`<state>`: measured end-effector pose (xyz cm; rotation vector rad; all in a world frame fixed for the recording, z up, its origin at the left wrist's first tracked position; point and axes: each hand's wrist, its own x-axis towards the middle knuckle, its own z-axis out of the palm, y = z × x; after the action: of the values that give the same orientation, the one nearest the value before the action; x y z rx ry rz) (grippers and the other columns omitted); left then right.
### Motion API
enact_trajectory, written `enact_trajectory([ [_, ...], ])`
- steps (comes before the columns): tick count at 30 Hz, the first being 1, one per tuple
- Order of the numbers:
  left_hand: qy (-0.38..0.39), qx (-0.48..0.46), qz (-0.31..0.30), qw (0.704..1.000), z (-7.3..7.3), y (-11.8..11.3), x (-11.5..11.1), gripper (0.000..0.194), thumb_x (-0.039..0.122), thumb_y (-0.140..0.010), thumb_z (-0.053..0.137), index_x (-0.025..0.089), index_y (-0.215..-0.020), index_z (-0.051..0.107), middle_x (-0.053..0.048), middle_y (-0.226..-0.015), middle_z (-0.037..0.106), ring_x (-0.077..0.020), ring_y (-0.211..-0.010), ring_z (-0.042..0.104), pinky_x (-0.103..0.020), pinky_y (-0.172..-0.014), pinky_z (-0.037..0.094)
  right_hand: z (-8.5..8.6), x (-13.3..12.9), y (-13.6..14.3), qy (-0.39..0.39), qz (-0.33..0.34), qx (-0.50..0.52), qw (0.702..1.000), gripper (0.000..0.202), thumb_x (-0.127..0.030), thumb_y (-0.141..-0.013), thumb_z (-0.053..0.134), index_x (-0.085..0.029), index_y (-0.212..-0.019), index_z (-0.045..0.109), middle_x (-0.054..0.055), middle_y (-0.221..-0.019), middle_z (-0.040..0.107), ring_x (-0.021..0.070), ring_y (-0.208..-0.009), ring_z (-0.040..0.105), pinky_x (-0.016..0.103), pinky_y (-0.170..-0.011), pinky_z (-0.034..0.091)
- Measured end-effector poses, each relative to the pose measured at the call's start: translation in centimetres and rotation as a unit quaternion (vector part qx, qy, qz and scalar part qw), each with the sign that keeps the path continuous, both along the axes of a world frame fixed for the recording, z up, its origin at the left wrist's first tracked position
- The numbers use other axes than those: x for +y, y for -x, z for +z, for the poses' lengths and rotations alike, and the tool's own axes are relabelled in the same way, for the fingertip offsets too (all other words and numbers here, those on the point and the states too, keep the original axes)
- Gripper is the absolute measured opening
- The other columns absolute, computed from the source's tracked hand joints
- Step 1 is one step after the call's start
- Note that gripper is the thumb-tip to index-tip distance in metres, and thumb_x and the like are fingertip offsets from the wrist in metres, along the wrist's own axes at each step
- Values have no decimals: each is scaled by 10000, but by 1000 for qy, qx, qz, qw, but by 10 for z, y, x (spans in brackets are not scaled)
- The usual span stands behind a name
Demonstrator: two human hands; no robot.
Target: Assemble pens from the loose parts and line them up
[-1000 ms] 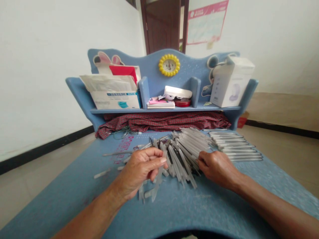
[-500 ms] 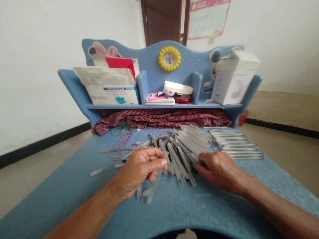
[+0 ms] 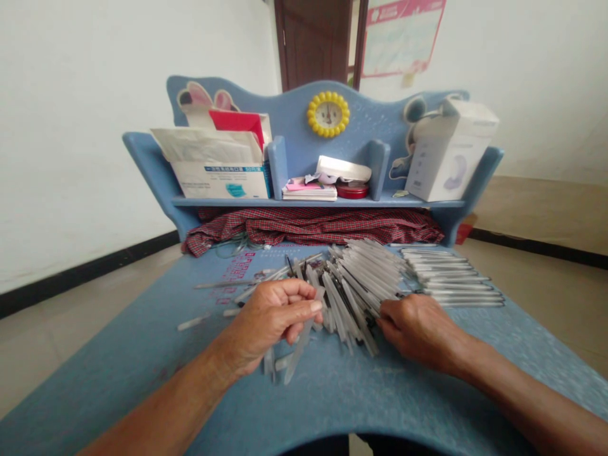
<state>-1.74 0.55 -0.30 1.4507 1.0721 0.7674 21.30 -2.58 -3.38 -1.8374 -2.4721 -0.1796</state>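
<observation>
Left hand: the left hand [image 3: 280, 310], just in front and left of the pile, pinches a clear tube [image 3: 297, 358] between thumb and fingers; its lower end slants down toward the near side. The light pinch could let it slip or twist if the fingertips shift.
Right hand: the right hand [image 3: 415, 323] is curled at the pile's right front edge, knuckles up; whether anything is inside its fingers, I cannot tell. Dragged sideways, it could pull pens out of the pile.
Pile: the pile [image 3: 370, 266] of pale tubes and dark-tipped pens fans over the table [image 3: 332, 405], many crossing; a tug on one could roll its neighbours.
Row: slim pens [image 3: 456, 278] lie side by side, right of the pile and just beyond the right hand. A bump from wrist or knuckles could skew them.
Strays: a short piece [image 3: 269, 364] lies in front and left of the pile, and a loose tube [image 3: 192, 323] farther left; a sweeping forearm could knock either away.
Cloth: the checked cloth [image 3: 308, 228] is bunched behind the pile; pens pushed back could catch under its folds.
Shelf: the shelf [image 3: 304, 203] stands behind the pile, above the cloth.
</observation>
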Motion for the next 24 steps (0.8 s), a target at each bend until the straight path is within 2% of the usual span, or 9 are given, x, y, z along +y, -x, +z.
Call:
enact_trajectory([
  [7, -11, -13, 7, 1000, 4, 4, 3, 217, 312, -683, 665, 119, -777, 632, -28, -656, 667, -23, -378, 388, -164, -374, 257, 9, -3, -7, -19, -23, 99, 995, 261, -251, -856, 417, -185, -678, 597, 19, -534, 608, 129, -485, 546, 260, -493, 219],
  [11, -14, -25, 13, 1000, 3, 5, 3, 203, 302, -680, 672, 120, -768, 648, -29, -659, 665, -27, -387, 398, -165, -372, 262, 10, -7, -5, -12, 9, 158, 987, 279, -264, -877, 398, -187, -678, 577, -1, -503, 554, 111, -454, 511, 254, -488, 239],
  [16, 2, -53, 16, 998, 1, 4, 0, 202, 283, -653, 696, 124, -767, 649, -34, -702, 671, -29, -396, 410, -172, -379, 274, 6, -12, 2, 4, 72, 197, 978, 289, -273, -896, 376, -191, -693, 565, 0, -525, 559, 104, -452, 485, 256, -488, 261],
  [21, 3, -54, -2, 999, 1, 3, -4, 261, 287, -658, 698, 118, -857, 692, 46, -434, 504, -47, -382, 398, -179, -412, 284, 2, -17, 9, 16, 116, 201, 973, 276, -253, -903, 369, -193, -694, 538, 4, -566, 571, 105, -490, 504, 255, -513, 285],
  [24, 2, -62, -20, 998, 1, 3, -5, 263, 280, -672, 690, 115, -876, 699, 53, -408, 484, -49, -360, 390, -189, -412, 281, 2, -19, 13, 29, 137, 202, 969, 254, -237, -906, 371, -188, -718, 536, 8, -601, 582, 109, -520, 518, 254, -530, 294],
])
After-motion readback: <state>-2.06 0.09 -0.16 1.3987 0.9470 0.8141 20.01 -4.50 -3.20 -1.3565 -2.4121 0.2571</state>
